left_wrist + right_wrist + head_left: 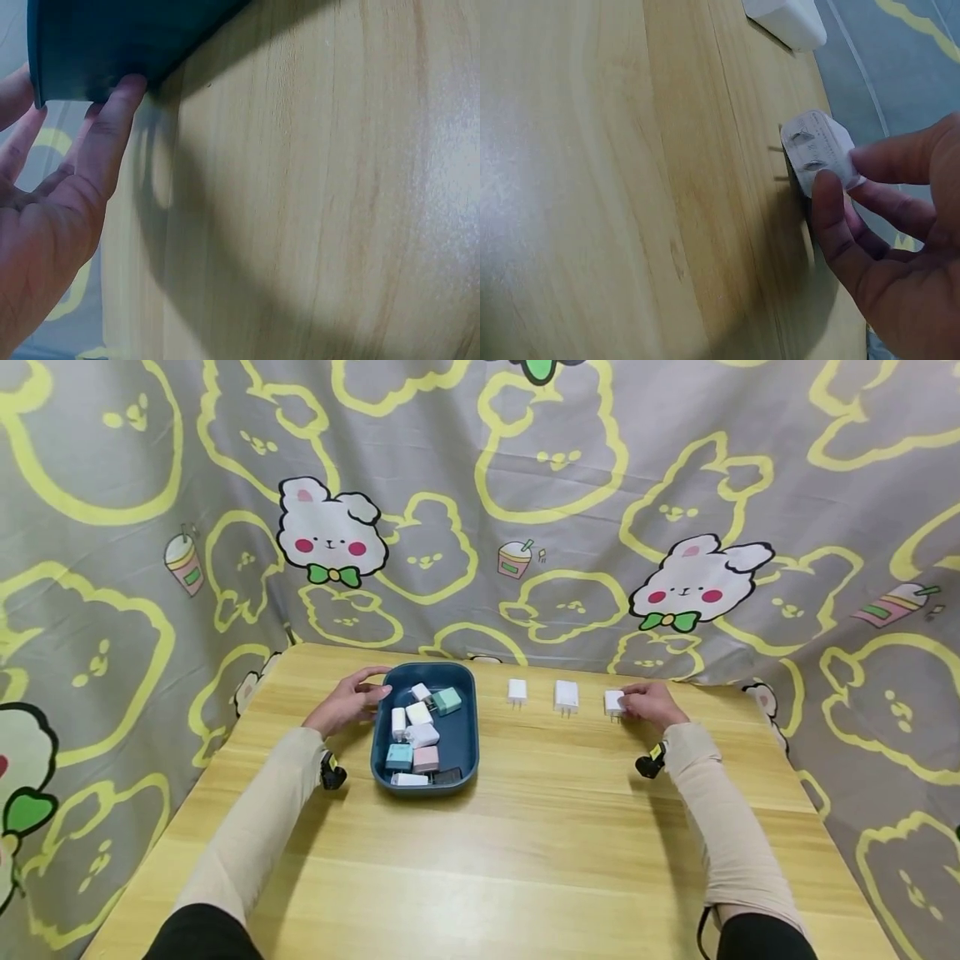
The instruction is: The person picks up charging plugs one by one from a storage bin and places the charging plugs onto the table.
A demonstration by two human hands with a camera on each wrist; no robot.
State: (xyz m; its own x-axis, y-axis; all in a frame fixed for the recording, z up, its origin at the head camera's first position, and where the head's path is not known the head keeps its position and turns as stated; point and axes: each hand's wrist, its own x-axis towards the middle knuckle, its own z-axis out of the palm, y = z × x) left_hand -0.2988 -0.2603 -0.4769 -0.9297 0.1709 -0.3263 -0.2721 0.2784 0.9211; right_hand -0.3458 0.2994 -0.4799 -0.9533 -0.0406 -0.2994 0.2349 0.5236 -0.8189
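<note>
A dark blue tray (pixel 467 727) stands left of centre on the table, holding several charger plugs in white, green, blue, pink and black. My left hand (pixel 348 700) grips its left side near the far corner, and in the left wrist view a digit (pixel 112 120) presses the outer wall. Over at the right, my right hand (pixel 651 703) pinches a white charger plug (pixel 817 150) between thumb and fingers. Its two prongs show in the right wrist view. To its left lie a larger white charger plug (pixel 566 695) and a small white charger plug (pixel 517 690).
The wooden table (pixel 480 868) stretches toward me, with a patterned curtain (pixel 450 460) behind its far edge and along both sides. The white plugs lie in a row close to that far edge, prongs facing me.
</note>
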